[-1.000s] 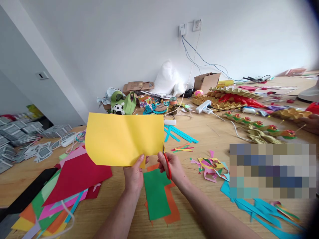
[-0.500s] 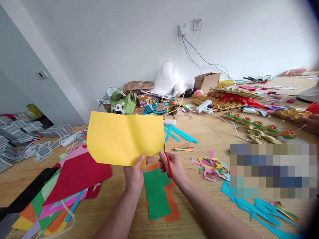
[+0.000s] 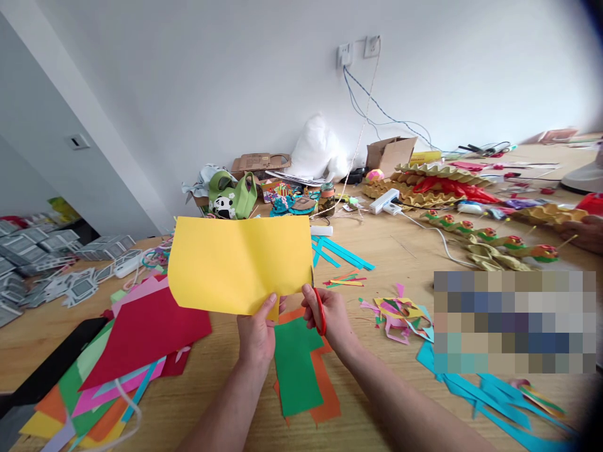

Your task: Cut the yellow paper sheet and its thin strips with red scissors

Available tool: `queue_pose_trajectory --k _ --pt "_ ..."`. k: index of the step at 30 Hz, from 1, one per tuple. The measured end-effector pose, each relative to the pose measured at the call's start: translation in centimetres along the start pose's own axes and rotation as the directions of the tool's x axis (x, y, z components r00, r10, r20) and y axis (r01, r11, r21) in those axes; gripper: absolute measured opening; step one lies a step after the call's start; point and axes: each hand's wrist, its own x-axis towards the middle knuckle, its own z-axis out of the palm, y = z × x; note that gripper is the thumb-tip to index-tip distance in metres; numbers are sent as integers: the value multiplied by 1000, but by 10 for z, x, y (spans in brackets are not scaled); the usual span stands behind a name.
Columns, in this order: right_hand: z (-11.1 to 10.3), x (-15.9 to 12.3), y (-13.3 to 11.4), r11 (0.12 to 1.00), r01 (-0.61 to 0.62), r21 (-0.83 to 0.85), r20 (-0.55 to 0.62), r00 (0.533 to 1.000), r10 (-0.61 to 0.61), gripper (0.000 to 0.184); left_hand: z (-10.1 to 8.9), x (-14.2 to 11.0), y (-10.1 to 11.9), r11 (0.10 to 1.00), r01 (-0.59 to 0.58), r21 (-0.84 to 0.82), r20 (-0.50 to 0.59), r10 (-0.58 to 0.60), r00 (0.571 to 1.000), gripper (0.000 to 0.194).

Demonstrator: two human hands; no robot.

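Observation:
A yellow sheet of paper (image 3: 235,260) is held up in front of me, its left side curling and a crease near its middle. My left hand (image 3: 258,326) pinches its lower edge, thumb in front and fingers behind. My right hand (image 3: 327,314) grips red-handled scissors (image 3: 321,314), whose blades stand at the sheet's right edge; whether they are parted is hard to see. Below the hands, a green paper shape (image 3: 296,370) lies over an orange paper piece (image 3: 330,402) on the table.
Left lies a pile of coloured paper topped by a red sheet (image 3: 155,333). Blue strips (image 3: 343,251) and scraps (image 3: 398,311) are scattered right of the hands. Farther back are a green panda bag (image 3: 230,194), a power strip (image 3: 384,201) and egg cartons (image 3: 414,194). Another person's hand (image 3: 588,233) shows at far right.
The yellow paper and my left hand have shifted slightly to the right, and the sheet's left side curls more. My right hand with the scissors has barely moved.

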Motion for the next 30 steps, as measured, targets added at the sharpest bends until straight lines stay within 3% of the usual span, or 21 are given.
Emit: queue_pose_trajectory --k 30 --pt "1 -1 -1 1000 -25 0 -14 1000 25 50 -2 1 0 998 68 -15 -49 -69 996 44"
